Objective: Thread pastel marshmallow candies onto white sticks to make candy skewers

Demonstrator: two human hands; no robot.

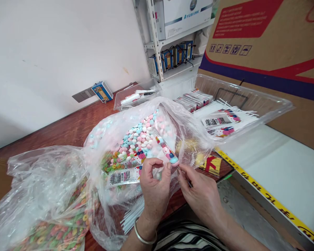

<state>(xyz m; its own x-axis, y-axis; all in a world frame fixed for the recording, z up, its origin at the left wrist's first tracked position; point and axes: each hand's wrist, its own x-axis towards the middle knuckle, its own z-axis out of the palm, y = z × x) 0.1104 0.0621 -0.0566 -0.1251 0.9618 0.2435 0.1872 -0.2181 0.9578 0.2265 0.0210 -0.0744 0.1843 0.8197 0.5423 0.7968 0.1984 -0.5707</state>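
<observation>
Both hands [178, 184] pinch the candy stick [166, 150] just above their fingertips

White wall [54, 45], wooden table [75, 127], metal shelving [157, 45], big cardboard box [277, 45] right

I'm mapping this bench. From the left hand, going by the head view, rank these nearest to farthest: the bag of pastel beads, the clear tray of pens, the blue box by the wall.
From the left hand:
1. Bag of pastel beads, just beyond the fingers.
2. Clear tray of pens, farther back on the table.
3. Blue box, back left at the wall.
</observation>
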